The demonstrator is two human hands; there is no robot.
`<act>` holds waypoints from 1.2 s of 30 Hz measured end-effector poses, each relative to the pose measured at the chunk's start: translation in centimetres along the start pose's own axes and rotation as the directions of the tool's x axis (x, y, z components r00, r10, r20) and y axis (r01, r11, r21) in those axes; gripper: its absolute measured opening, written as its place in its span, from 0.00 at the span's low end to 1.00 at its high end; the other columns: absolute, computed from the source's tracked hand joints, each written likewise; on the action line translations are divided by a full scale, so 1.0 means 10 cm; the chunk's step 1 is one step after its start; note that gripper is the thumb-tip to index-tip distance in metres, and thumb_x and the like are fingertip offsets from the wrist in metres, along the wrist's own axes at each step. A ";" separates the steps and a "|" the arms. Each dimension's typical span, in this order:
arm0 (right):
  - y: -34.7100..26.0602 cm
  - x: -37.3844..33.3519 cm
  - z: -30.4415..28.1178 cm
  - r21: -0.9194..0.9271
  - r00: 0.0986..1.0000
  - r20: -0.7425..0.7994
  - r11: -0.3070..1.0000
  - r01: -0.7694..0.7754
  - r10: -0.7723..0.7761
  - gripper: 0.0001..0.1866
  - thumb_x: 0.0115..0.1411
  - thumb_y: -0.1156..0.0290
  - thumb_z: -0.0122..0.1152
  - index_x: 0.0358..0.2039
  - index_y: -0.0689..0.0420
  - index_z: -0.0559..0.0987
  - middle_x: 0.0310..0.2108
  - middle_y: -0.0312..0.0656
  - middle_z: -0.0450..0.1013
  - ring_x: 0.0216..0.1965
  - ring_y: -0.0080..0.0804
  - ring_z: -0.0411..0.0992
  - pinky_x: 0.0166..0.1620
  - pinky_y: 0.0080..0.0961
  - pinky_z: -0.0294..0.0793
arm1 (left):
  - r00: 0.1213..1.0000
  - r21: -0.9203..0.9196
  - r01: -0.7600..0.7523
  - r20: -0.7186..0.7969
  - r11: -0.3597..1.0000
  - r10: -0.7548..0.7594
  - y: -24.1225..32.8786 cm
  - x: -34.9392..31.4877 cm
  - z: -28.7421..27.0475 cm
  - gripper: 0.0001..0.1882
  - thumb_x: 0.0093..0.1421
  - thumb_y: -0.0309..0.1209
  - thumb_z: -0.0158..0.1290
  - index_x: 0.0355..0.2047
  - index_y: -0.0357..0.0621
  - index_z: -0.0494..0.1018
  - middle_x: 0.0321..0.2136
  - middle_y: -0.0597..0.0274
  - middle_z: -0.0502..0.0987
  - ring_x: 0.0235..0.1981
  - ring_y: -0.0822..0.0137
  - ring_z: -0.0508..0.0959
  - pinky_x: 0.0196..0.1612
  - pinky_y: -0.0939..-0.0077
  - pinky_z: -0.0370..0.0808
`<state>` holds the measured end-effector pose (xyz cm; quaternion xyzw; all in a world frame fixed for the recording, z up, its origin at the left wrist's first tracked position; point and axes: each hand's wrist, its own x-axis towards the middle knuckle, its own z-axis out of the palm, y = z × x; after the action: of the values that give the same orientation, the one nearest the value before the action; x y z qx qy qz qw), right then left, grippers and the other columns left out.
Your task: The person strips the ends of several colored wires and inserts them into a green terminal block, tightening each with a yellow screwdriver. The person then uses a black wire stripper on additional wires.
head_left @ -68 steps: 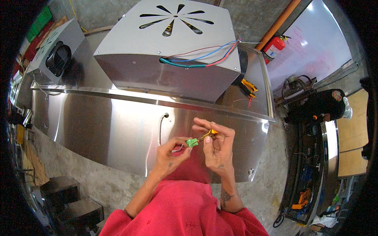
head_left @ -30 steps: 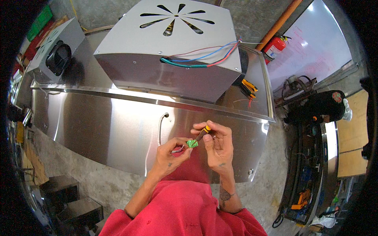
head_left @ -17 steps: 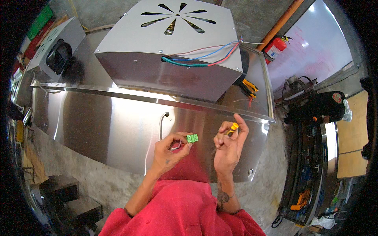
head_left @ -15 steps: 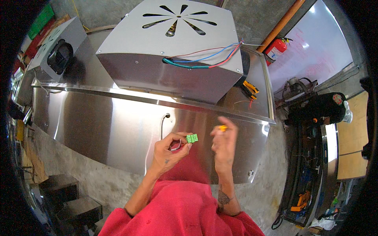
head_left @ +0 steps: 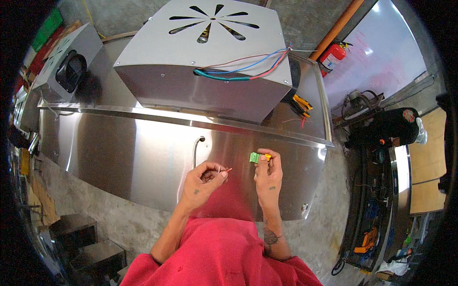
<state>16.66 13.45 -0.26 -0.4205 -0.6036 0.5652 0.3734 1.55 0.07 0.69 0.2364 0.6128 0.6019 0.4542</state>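
My left hand [head_left: 199,186] is closed, thumb against fingers, on a thin wire whose red end [head_left: 229,169] pokes out to the right. A grey cable [head_left: 194,153] comes out of a hole in the steel panel [head_left: 157,157] and runs down beside this hand. To the right, my right hand [head_left: 268,182] pinches a green terminal block connector [head_left: 255,158] between thumb and fingers. A small yellow object [head_left: 267,157] is held in the same hand; its kind is mostly hidden by the fingers. Wire and connector are apart.
A grey metal housing [head_left: 200,90] with slotted top and loose coloured wires [head_left: 229,77] stands beyond the panel. Yellow-and-black handled tools [head_left: 300,106] lie to its right. A second housing [head_left: 67,62] sits far left. A fire extinguisher [head_left: 332,58] and a bent-over person [head_left: 389,131] are at right.
The green connector has passed from my left hand to my right, which has come down slightly. The wire's red end now shows at my left fingertips.
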 end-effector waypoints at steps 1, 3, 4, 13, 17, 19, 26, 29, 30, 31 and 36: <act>-0.02 0.00 0.00 0.092 0.996 0.047 0.993 -0.080 0.076 0.11 0.78 0.67 0.51 0.54 0.57 0.75 0.35 0.33 0.69 0.29 0.13 0.62 0.30 0.16 0.63 | 1.000 -0.003 -0.009 -0.003 1.000 0.009 -0.02 0.02 -0.01 0.11 0.67 0.28 0.64 0.46 0.34 0.80 0.39 0.59 0.85 0.40 0.74 0.83 0.46 0.78 0.80; -0.11 -0.05 0.02 0.353 0.953 0.195 0.890 -0.287 0.230 0.10 0.77 0.66 0.52 0.53 0.57 0.75 0.33 0.31 0.67 0.25 0.12 0.58 0.25 0.15 0.57 | 1.000 -0.018 -0.023 -0.014 1.000 0.023 -0.02 0.04 -0.01 0.12 0.68 0.29 0.65 0.47 0.34 0.80 0.38 0.59 0.85 0.40 0.74 0.83 0.46 0.78 0.80; -0.08 -0.06 0.03 0.424 0.940 0.225 0.842 -0.332 0.257 0.10 0.77 0.66 0.52 0.52 0.56 0.75 0.32 0.31 0.67 0.25 0.13 0.58 0.25 0.14 0.58 | 0.999 -0.031 -0.028 -0.022 0.999 0.027 0.00 0.04 0.00 0.13 0.67 0.29 0.65 0.47 0.34 0.80 0.39 0.58 0.85 0.40 0.74 0.83 0.46 0.78 0.80; 0.03 -0.23 0.19 0.400 0.829 0.434 0.749 -0.528 0.352 0.08 0.76 0.64 0.57 0.46 0.55 0.78 0.30 0.29 0.67 0.24 0.13 0.59 0.24 0.15 0.54 | 0.997 -0.097 -0.027 -0.080 0.995 0.020 0.00 0.11 -0.02 0.15 0.66 0.27 0.66 0.50 0.34 0.79 0.41 0.57 0.85 0.42 0.72 0.83 0.48 0.79 0.80; -0.04 -0.27 0.29 0.239 0.879 0.393 0.893 -0.381 0.270 0.07 0.75 0.65 0.59 0.45 0.55 0.79 0.30 0.25 0.67 0.25 0.10 0.59 0.25 0.15 0.54 | 0.994 -0.182 -0.042 -0.106 0.982 0.023 0.00 0.14 0.00 0.15 0.66 0.24 0.65 0.51 0.34 0.79 0.42 0.57 0.84 0.44 0.71 0.83 0.49 0.79 0.82; -0.01 -0.26 0.33 0.225 0.914 0.339 0.925 -0.306 0.220 0.07 0.75 0.66 0.59 0.46 0.55 0.79 0.30 0.25 0.68 0.25 0.09 0.59 0.25 0.15 0.54 | 0.995 -0.192 -0.029 -0.101 0.981 0.010 0.01 0.14 -0.01 0.14 0.66 0.23 0.64 0.51 0.34 0.78 0.41 0.57 0.84 0.44 0.71 0.84 0.49 0.79 0.82; -0.02 -0.17 0.27 0.248 0.867 0.387 0.870 -0.426 0.315 0.10 0.73 0.65 0.62 0.50 0.55 0.80 0.27 0.25 0.69 0.23 0.10 0.59 0.24 0.14 0.56 | 0.995 -0.213 -0.090 -0.072 0.973 0.076 -0.06 0.12 -0.02 0.16 0.65 0.23 0.66 0.51 0.34 0.77 0.41 0.57 0.84 0.42 0.71 0.84 0.48 0.78 0.83; -0.02 -0.16 0.23 0.272 0.857 0.417 0.859 -0.434 0.301 0.09 0.73 0.65 0.63 0.48 0.54 0.80 0.29 0.25 0.69 0.24 0.09 0.59 0.24 0.14 0.53 | 0.996 -0.136 -0.043 -0.079 0.990 0.033 -0.06 0.12 -0.03 0.17 0.64 0.23 0.67 0.50 0.34 0.76 0.40 0.58 0.84 0.42 0.72 0.84 0.48 0.78 0.83; -0.02 -0.16 0.23 0.278 0.859 0.420 0.860 -0.427 0.291 0.08 0.73 0.65 0.63 0.47 0.54 0.80 0.31 0.25 0.70 0.25 0.09 0.59 0.24 0.13 0.52 | 0.996 -0.144 -0.042 -0.078 0.989 0.031 -0.05 0.12 -0.04 0.17 0.64 0.23 0.67 0.50 0.34 0.76 0.40 0.58 0.84 0.42 0.72 0.84 0.47 0.79 0.83; -0.01 -0.16 0.22 0.271 0.865 0.416 0.870 -0.413 0.281 0.07 0.73 0.65 0.63 0.46 0.54 0.80 0.31 0.25 0.69 0.25 0.09 0.59 0.25 0.13 0.53 | 0.997 -0.153 -0.042 -0.077 0.987 0.030 -0.05 0.13 -0.04 0.17 0.64 0.23 0.67 0.50 0.35 0.76 0.39 0.59 0.84 0.42 0.72 0.84 0.47 0.79 0.83; 0.04 -0.17 0.20 0.228 0.896 0.383 0.916 -0.329 0.226 0.05 0.73 0.67 0.64 0.42 0.54 0.78 0.30 0.25 0.68 0.26 0.10 0.59 0.25 0.14 0.53 | 0.998 -0.153 -0.044 -0.057 0.987 0.036 -0.04 0.11 -0.03 0.17 0.64 0.24 0.68 0.51 0.36 0.76 0.38 0.61 0.83 0.41 0.74 0.83 0.47 0.80 0.82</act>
<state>15.45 11.17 -0.75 -0.3374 -0.5046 0.7601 0.2321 0.87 0.75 0.01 0.1963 0.5715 0.6627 0.4423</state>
